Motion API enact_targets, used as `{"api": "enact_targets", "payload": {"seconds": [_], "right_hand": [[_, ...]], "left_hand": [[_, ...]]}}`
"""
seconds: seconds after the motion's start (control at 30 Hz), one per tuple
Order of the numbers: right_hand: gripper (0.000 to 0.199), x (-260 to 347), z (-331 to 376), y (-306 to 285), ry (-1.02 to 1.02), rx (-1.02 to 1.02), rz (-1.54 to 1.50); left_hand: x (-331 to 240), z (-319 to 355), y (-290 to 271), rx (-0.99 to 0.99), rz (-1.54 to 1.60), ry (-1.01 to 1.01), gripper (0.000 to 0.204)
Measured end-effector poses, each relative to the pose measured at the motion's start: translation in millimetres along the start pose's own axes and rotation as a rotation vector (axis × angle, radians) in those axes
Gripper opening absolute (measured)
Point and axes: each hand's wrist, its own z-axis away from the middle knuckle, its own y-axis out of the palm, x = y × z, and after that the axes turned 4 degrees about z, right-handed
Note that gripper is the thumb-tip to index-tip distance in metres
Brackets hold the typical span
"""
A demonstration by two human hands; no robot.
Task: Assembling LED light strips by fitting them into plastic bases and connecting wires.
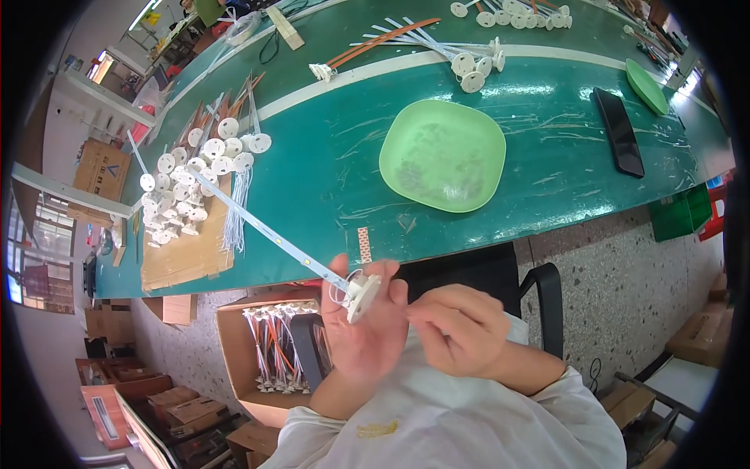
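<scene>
My left hand (pixel 363 340) is turned palm up in front of my body, its fingers curled around the white round base of an LED light strip. The narrow strip (pixel 269 236) slants up and left from the hand, with small yellowish LEDs along it, and thin white wire loops beside the base (pixel 362 298). Close on the right, my right hand (pixel 462 328) has thumb and fingertips pinched together. Whatever is in that pinch is too small to make out. Beyond the hands, a pale green plate (pixel 445 125) with greyish specks rests on the green table.
At the left, a pile of white-based strips (pixel 187 176) lies on cardboard (pixel 191 270) beside white wires (pixel 238 207). More strips (pixel 469 66) lie at the back. A black phone (pixel 619 133) is at right. Below stand a box of strips (pixel 234 344) and a black chair (pixel 547 301).
</scene>
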Motion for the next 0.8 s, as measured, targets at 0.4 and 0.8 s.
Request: {"api": "enact_targets", "payload": {"seconds": [0.4,0.8], "right_hand": [[0.019,3.2,-21.5,-4.8,-0.101,-0.078,0.012],[0.015,-0.1,-25.0,-8.0,-0.083,-0.079,0.005]], "left_hand": [[-4.8,2.1,-6.7,0.011,-0.171,-0.051,0.055],[0.9,2.9,-6.2,-0.046,-0.1,-0.109,0.057]]}}
